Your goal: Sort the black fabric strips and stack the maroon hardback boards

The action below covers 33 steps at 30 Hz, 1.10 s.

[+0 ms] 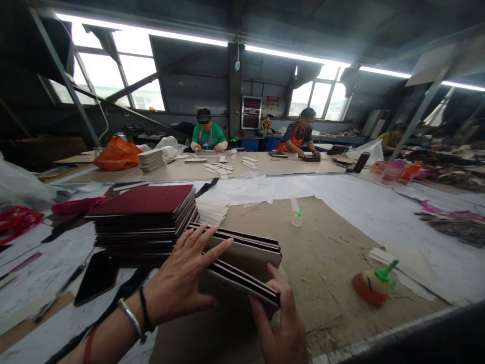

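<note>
My left hand (181, 280) lies with its fingers stretched flat on the near end of a small bundle of dark-edged, beige-backed panels (248, 258), which is held up above the table. My right hand (281, 323) grips the bundle's near lower corner, thumb up against its edge. Just behind and left stands a tall stack of the same panels with a maroon top (146, 217).
A small glue bottle with a green nozzle (296, 217) and an orange glue pot with a green tip (374, 284) stand on the brown cardboard (326, 253). White paper strips (212, 208) lie behind the stack. Two people work at the far table edge near an orange bag (116, 154).
</note>
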### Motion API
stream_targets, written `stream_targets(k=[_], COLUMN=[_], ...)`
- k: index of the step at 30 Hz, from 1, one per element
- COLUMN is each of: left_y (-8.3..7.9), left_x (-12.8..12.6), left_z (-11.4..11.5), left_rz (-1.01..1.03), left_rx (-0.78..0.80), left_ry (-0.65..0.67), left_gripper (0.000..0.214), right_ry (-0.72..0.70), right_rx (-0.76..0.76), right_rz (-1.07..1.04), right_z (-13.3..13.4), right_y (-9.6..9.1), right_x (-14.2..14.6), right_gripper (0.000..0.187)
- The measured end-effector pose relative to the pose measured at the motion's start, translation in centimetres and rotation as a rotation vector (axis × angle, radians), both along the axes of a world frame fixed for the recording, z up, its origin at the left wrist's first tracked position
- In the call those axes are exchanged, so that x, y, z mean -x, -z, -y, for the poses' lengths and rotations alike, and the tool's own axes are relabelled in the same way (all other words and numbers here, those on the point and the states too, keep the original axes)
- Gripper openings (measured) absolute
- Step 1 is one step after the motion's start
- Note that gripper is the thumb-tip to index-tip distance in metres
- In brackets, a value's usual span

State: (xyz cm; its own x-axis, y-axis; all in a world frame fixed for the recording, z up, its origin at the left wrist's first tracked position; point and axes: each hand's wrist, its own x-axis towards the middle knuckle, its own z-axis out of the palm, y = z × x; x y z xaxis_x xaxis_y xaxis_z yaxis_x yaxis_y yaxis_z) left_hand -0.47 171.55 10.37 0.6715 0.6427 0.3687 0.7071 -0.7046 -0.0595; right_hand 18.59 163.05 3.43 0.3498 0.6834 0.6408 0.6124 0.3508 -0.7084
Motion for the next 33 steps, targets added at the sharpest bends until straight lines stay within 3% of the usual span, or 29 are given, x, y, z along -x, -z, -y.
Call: stream_targets(k=[3, 10, 14, 21, 28, 33], left_y=[-0.1, 0.5, 0.5, 0.7, 1.2, 1.2], left_x=[0.3, 1.1, 1.4, 1.5, 1.9, 1.7], left_z=[0.5, 1.4, 1.6, 1.8, 2.2, 2.2], left_rz=[-0.002, -0.016, -0.034, -0.029, -0.053, -0.043], left_rx=[-0.03, -0.112, -0.123, -0.15, -0.161, -0.137], left_ry=[0.029, 0.094, 0.115, 0.14, 0.135, 0.116], left_gripper=[0.095, 0.079, 0.076, 0.07, 0.07, 0.065], right_ry=[-0.046, -0.127, -0.256, -0.525, -0.597, -0.636], right_rx=[0.028, 0.174, 0.176, 0.44, 0.522, 0.607], right_rz=[-0.037, -0.205, -0.351, -0.69, -0.648, -0.7], right_z=[0.5, 2.3, 3.0, 2.1, 1.9, 1.6], right_y=[-0.1, -0.6, -1.4, -3.4, -2.8, -3.6], right_x=[0.0, 0.4, 0.2, -1.8, -3.1, -3.6], right_gripper=[0.017, 0.042, 0.043, 0.042, 0.047, 0.046])
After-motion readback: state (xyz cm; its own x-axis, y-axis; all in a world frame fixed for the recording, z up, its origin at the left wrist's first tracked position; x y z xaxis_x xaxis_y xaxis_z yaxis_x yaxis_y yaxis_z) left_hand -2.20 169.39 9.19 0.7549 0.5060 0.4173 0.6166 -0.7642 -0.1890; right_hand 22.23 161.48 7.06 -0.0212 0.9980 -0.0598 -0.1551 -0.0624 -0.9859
